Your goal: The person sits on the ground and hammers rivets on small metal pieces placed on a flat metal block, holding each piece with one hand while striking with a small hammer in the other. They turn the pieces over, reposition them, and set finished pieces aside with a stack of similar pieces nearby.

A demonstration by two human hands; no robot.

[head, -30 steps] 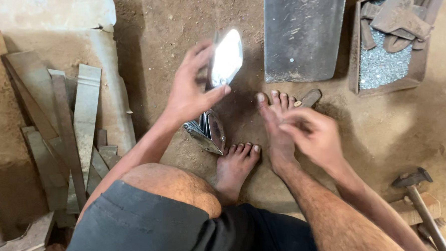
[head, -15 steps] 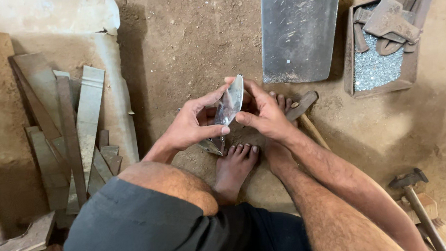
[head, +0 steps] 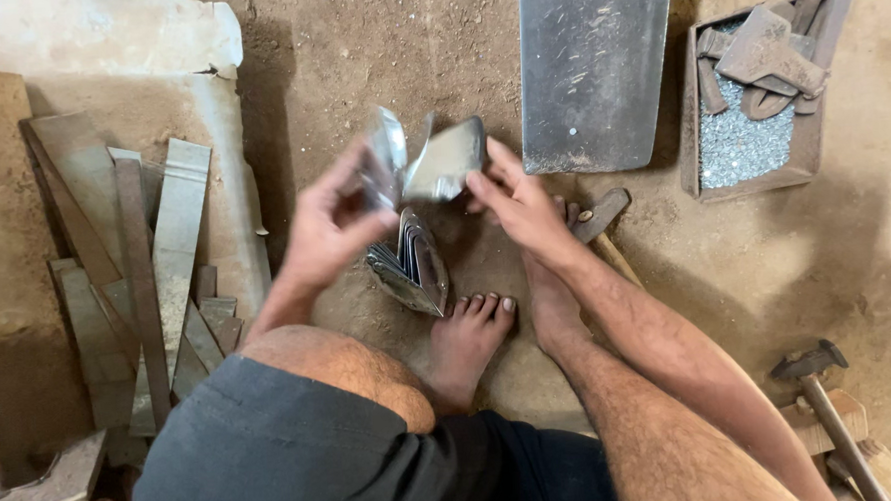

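Observation:
My left hand (head: 327,232) grips a thin shiny metal piece (head: 385,155), blurred by motion. My right hand (head: 520,202) pinches a second shiny curved metal piece (head: 447,160) beside it; the two pieces are slightly apart. Just below both hands a stack of similar cut metal pieces (head: 412,265) stands on edge on the dirt floor, next to my bare left foot (head: 468,342). My right foot is mostly hidden under my right wrist.
A large flat steel plate (head: 592,66) lies ahead. A wooden box (head: 807,142) at the right holds small rivets and rusty pieces. Metal strips (head: 155,255) lie at the left. One hammer (head: 601,224) rests by my right hand, another hammer (head: 820,392) at lower right.
The hands, together on one piece half a second ago, have lifted and parted. Each now holds its own metal piece above the stack.

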